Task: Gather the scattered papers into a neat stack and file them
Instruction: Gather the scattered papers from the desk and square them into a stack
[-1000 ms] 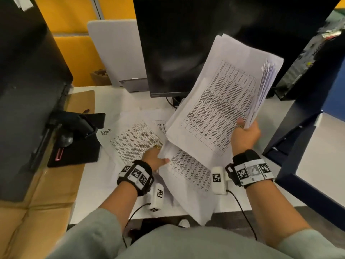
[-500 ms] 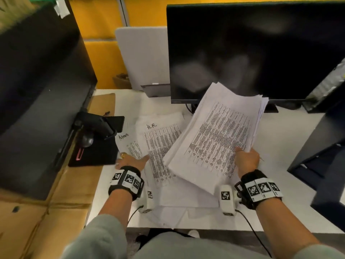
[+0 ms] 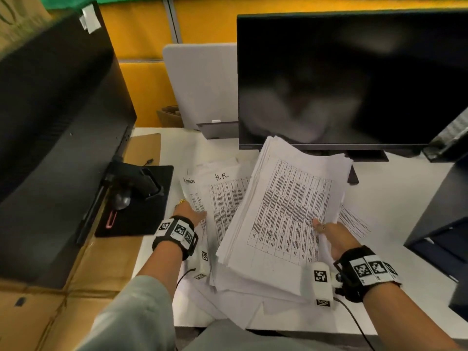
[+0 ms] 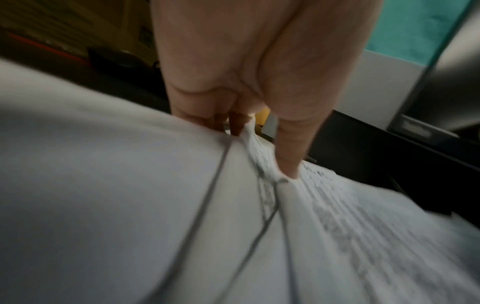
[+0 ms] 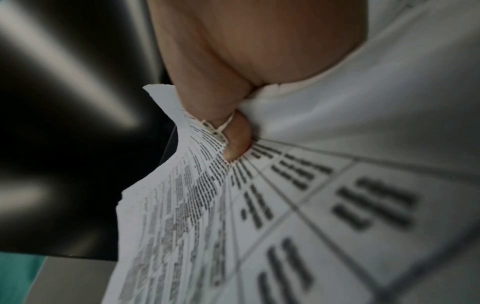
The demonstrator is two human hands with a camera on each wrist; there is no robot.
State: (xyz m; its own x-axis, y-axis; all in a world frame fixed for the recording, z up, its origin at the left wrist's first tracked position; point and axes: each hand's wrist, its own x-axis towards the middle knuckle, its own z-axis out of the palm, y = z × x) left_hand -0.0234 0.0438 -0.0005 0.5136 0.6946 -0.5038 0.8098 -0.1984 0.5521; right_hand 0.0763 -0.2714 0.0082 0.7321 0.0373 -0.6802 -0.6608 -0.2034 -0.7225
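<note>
My right hand (image 3: pixel 323 228) grips a thick stack of printed table sheets (image 3: pixel 286 219) at its right edge, thumb on top (image 5: pixel 235 144), the fingers hidden beneath. The stack (image 5: pixel 311 205) slopes low over the white desk (image 3: pixel 395 198), and its near end rests on loose sheets. My left hand (image 3: pixel 192 214) is at the left edge of the loose sheets headed "Admin" (image 3: pixel 192 188) and "H.R." (image 3: pixel 225 198). In the left wrist view the thumb (image 4: pixel 288 156) presses on top of a sheet (image 4: pixel 130 185) while the other fingers are tucked under its edge.
A dark monitor (image 3: pixel 354 79) stands close behind the papers. A second black monitor's back (image 3: pixel 50 122) and its flat black base (image 3: pixel 141 206) fill the left. Flattened cardboard (image 3: pixel 50 312) lies at the near left, and a dark cabinet (image 3: pixel 443 224) is at the right.
My right hand has lowered the raised stack down toward the desk. My left hand has moved left, from the middle of the loose sheets to their left edge.
</note>
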